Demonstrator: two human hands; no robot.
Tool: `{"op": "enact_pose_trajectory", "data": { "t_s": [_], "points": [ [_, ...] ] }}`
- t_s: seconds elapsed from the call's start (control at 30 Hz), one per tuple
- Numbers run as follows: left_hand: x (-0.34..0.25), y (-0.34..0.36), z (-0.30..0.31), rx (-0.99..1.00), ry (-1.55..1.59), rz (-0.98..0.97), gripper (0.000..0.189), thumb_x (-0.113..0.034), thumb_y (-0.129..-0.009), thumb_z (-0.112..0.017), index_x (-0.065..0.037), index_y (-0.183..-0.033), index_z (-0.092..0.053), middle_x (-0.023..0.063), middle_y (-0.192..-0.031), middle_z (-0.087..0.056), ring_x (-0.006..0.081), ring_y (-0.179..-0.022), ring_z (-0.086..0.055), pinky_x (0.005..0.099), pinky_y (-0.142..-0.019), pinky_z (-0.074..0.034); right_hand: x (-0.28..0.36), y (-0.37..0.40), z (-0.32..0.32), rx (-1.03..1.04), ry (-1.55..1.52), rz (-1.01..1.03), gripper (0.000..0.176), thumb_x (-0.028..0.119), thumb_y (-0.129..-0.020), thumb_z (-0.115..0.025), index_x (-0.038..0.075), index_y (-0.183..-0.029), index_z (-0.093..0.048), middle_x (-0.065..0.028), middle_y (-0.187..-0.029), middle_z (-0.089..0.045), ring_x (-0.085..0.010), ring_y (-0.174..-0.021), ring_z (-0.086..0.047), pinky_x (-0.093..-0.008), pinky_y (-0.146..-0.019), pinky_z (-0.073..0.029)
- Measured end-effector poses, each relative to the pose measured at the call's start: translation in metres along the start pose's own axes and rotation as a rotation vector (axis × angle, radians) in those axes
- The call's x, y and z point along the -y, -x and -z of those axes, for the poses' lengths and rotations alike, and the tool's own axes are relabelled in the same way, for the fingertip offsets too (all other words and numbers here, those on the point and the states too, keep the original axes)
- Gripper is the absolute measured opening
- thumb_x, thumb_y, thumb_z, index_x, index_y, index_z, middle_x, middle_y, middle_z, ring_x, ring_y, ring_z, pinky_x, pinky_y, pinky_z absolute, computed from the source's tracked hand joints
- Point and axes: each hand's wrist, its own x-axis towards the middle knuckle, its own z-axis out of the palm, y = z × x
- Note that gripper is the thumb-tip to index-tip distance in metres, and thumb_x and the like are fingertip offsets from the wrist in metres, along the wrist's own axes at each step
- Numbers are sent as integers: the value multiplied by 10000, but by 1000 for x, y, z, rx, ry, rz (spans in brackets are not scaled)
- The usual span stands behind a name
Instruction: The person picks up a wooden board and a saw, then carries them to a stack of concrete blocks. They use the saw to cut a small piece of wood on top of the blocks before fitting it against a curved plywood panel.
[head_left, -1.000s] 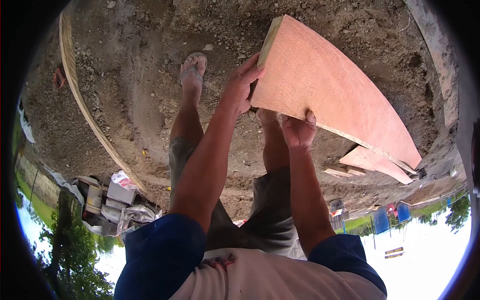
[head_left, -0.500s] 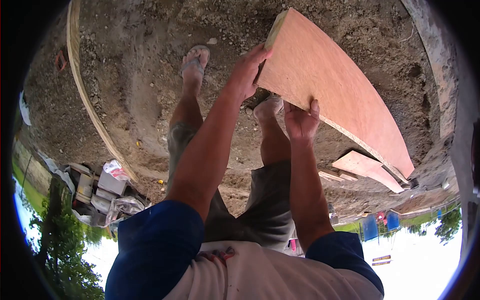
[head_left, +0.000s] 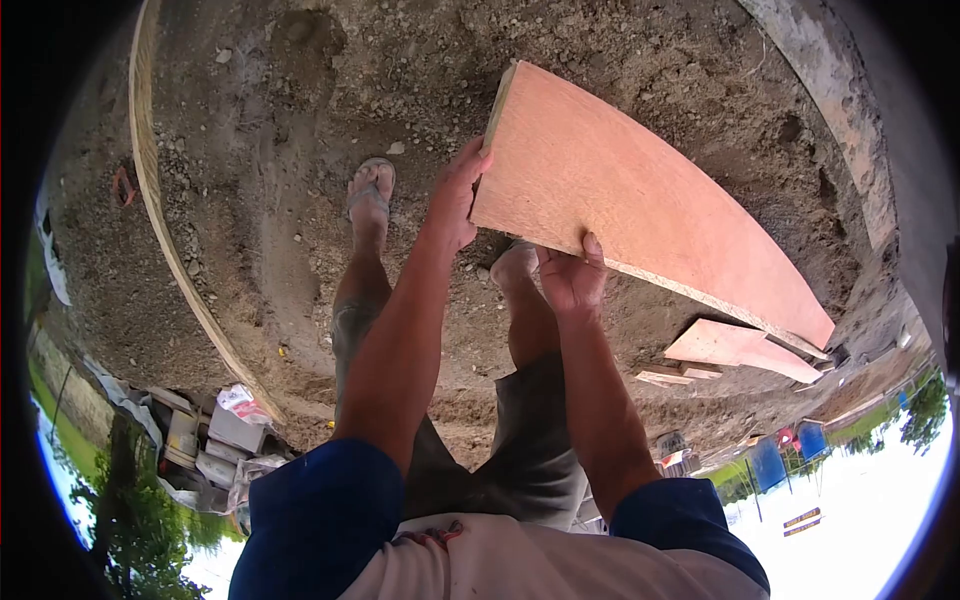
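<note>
A long plywood panel (head_left: 630, 190) with a reddish face and a curved far edge slants from my hands toward the right. My left hand (head_left: 455, 195) is closed around its near short end. On the lower long edge, my right hand (head_left: 575, 280) grips with the thumb on top and the fingers underneath, partly hidden. The panel's narrow far end reaches down to the right, close by a smaller plywood piece (head_left: 725, 343) lying on the dirt. Behind the panel's near corner, one of my feet is partly covered.
A long curved wooden strip (head_left: 175, 235) runs down the left, beside an orange looped object (head_left: 123, 186). Grey blocks and plastic bags (head_left: 235, 430) are heaped lower left. Wood offcuts (head_left: 680, 373) lie at right; a concrete edge (head_left: 850, 110) borders the dirt. Blue drums (head_left: 767, 463) stand farther off.
The panel's near end and both hands have shifted left and lower in view, while its far end stays about the same. The ground has shifted in view too. Both holds are unchanged.
</note>
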Motion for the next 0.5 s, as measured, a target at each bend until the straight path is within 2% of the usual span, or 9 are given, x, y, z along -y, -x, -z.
{"op": "enact_pose_trajectory", "data": {
  "t_s": [0.17,0.23,0.33,0.43,0.5],
  "points": [
    [8,4,6,-18,34,-58,508,-341,-927,-639,-44,-1324,-525,68,-1206,-607,172,-1116,-570,355,-943,-458,-1,8,-2,83,15,-1,241,166,-796,-764,88,-1014,-695,-101,-1236,-635,-299,-1203,-555,-497,-1061,-436],
    [13,5,13,-47,80,-80,494,-363,-936,-638,-45,-1301,-543,57,-1179,-614,157,-1085,-579,333,-931,-459,-1,4,2,41,3,-6,228,159,-789,-769,83,-992,-696,-103,-1220,-639,-303,-1190,-559,-499,-1045,-450],
    [5,11,24,-332,-141,-95,483,-387,-941,-636,-41,-1270,-566,59,-1142,-620,140,-1030,-599,310,-875,-490,-5,-14,8,9,-22,-5,227,148,-785,-766,76,-984,-683,-100,-1190,-643,-309,-1177,-560,-507,-1035,-460],
    [-14,23,39,-380,-558,-110,582,-439,-945,-593,-45,-1348,-447,113,-1186,-605,207,-993,-652,345,-749,-558,-14,-57,11,-27,-43,28,241,137,-790,-751,71,-1002,-658,-95,-1176,-634,-316,-1176,-553,-520,-1043,-455],
    [-21,27,50,-315,-323,7,649,-485,-907,-624,-72,-1366,-422,119,-1171,-602,229,-1001,-650,373,-766,-561,-20,-95,24,-23,-32,35,317,135,-793,-739,72,-1079,-615,-96,-1224,-601,-325,-1204,-532,-536,-1066,-435]
  ]
}}
